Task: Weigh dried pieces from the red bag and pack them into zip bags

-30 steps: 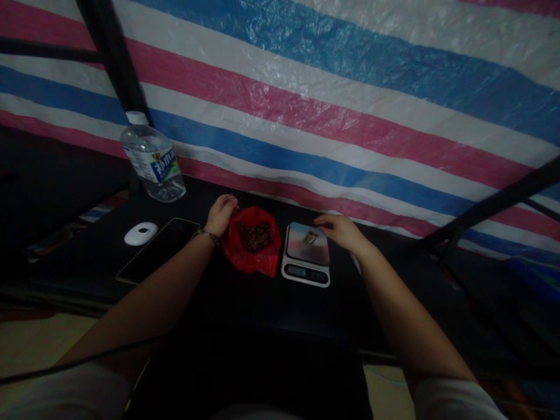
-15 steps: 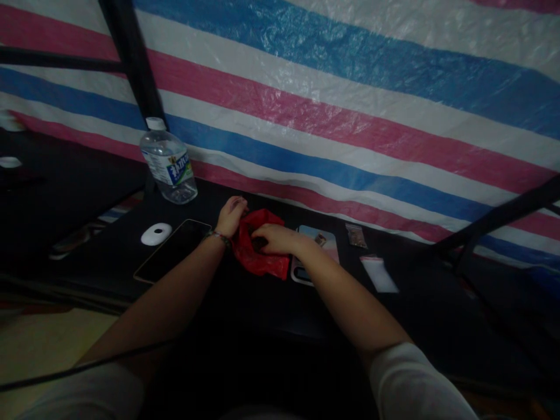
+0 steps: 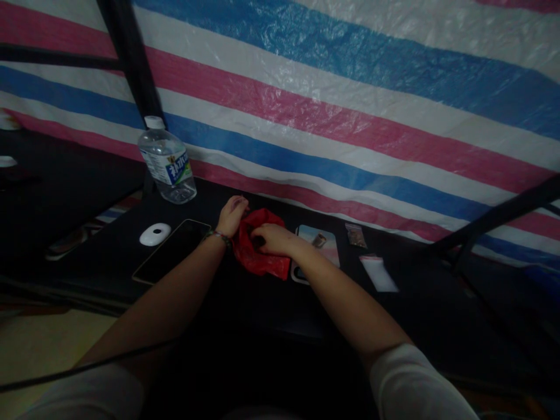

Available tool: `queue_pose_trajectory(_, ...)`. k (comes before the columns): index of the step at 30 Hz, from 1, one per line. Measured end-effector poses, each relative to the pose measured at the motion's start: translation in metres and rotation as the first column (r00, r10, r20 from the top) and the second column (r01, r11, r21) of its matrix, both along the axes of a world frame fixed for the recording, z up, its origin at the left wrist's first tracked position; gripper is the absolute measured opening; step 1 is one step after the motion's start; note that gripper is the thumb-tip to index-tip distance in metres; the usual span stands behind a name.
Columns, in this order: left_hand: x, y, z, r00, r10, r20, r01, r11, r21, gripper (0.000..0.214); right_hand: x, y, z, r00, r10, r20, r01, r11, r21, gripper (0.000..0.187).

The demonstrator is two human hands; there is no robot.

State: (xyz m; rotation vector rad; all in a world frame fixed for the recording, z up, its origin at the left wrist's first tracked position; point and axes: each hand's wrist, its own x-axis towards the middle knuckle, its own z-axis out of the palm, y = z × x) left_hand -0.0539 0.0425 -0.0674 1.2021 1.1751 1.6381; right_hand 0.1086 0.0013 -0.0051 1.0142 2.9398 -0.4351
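Observation:
A crumpled red plastic bag (image 3: 262,265) lies on the black table with its mouth spread open. At its left edge my left hand (image 3: 231,216), with a braided bracelet at the wrist, is closed on the rim. My right hand (image 3: 273,239) reaches into the mouth from the right, its fingers curled together and partly hidden. What they hold, if anything, I cannot make out. Right behind that wrist lies a flat digital scale (image 3: 330,248) with a pale blue and pink top. A small brownish piece (image 3: 319,240) rests on it.
Left of the bag are a dark phone or tablet (image 3: 175,251), a white mouse-shaped object (image 3: 155,234) and a clear plastic bottle (image 3: 168,166). To the right lie a small zip bag with brown bits (image 3: 356,236) and a white zip bag (image 3: 378,274). Striped sheeting (image 3: 306,111) hangs behind.
The right hand's fingers have shifted slightly within the bag's mouth, and the forearm now covers more of the scale's display. The left hand stays at the rim.

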Motion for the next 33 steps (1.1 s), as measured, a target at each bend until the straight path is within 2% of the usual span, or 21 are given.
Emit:
queue_pose_trajectory(3,0.0,0.0,0.0,1.0,0.011,0.021,-0.011,1.0,-0.002,0.03,-0.003,0.0,-0.001,1.0,-0.005,0.005,0.004,1.0,0.002,0.02)
queue_pose_trajectory(12,0.0,0.002,-0.002,0.999,0.02,0.027,-0.019,1.0,-0.016,0.029,-0.001,0.006,-0.003,1.0,-0.002,0.0,0.002,1.0,0.029,0.02)
queue_pose_trajectory(22,-0.001,0.004,-0.004,0.999,0.008,0.038,-0.008,1.0,0.004,0.032,0.011,0.009,-0.002,0.982,-0.113,-0.153,0.112,0.994,-0.012,0.023)
queue_pose_trajectory(27,-0.001,0.002,-0.003,1.0,0.003,0.017,-0.003,1.0,0.0,0.033,0.012,0.003,0.001,0.999,0.021,-0.049,-0.024,0.998,-0.066,0.023)
queue_pose_trajectory(33,0.0,0.001,-0.002,1.0,0.016,0.013,-0.016,1.0,-0.009,0.034,0.004,-0.001,-0.001,0.998,-0.052,0.034,0.052,0.999,0.008,0.024)
